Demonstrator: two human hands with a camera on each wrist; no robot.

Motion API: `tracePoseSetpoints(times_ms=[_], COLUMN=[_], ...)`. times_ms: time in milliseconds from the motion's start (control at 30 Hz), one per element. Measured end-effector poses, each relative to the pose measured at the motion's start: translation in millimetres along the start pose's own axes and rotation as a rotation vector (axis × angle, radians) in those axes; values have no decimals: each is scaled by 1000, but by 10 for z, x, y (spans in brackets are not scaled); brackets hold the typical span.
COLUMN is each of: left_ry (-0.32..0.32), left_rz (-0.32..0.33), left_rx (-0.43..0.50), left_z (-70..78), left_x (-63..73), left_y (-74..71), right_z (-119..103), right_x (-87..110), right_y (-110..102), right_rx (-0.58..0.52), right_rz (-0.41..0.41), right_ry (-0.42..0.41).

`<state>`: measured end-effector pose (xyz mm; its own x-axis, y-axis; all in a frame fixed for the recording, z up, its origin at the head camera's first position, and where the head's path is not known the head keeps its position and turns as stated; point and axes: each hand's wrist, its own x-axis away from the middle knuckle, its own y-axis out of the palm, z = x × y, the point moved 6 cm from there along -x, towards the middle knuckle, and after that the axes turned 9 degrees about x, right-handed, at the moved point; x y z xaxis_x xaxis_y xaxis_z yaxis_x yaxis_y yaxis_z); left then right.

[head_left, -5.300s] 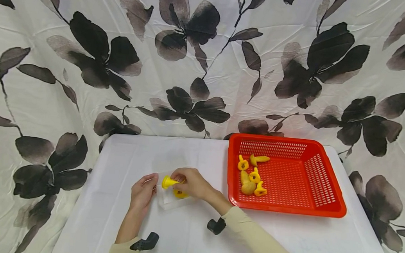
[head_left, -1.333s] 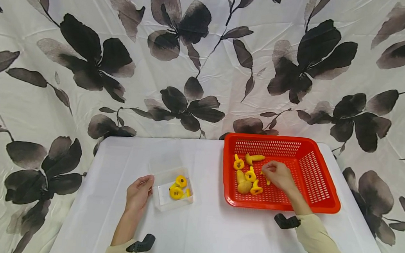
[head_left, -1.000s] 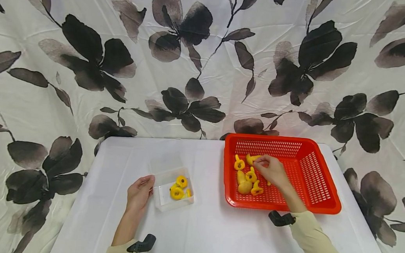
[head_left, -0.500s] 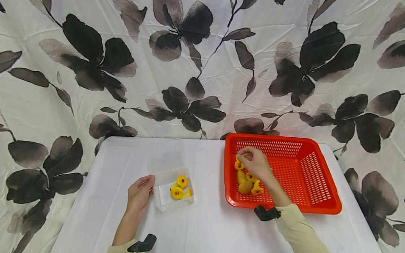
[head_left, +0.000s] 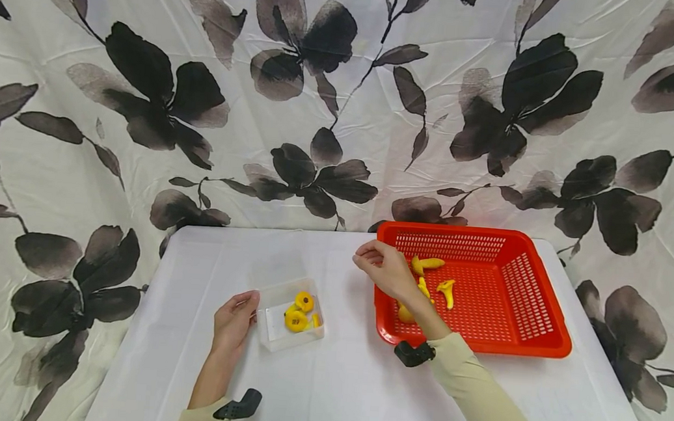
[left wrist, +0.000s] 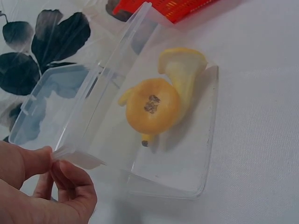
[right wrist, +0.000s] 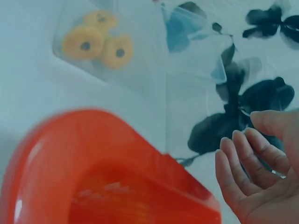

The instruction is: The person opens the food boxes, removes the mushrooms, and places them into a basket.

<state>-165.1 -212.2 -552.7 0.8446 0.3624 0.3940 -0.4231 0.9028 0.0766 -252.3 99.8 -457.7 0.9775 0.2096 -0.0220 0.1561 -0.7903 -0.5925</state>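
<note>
Left hand (head_left: 232, 326) pinches the clear box (head_left: 273, 327), lower centre, likely steadying it round its yellow mushrooms (head_left: 296, 322); right hand (head_left: 388, 269), loosely curled, apparently empty, hovers by the red basket (head_left: 494, 313), centre-right.

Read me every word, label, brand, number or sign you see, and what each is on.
No readable text anywhere in view.
Round yellow mushroom-shaped pieces in the clear rectangular plastic box: dark marks, too blurred to read or confirm as print.
Red perforated plastic basket: no lettering shows.
</note>
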Motion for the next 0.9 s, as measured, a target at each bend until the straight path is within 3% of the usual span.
tracePoseSetpoints(times_ms=[200,900], left_ry=[-4,-9], left_rz=[4,5], left_rx=[-14,-3], left_z=[-13,-23], left_x=[4,40], left_y=[-1,4], right_z=[-95,-396], right_x=[-20,42], right_y=[198,983], right_rx=[-22,-16], right_rz=[-36,-318], right_ry=[-41,-253])
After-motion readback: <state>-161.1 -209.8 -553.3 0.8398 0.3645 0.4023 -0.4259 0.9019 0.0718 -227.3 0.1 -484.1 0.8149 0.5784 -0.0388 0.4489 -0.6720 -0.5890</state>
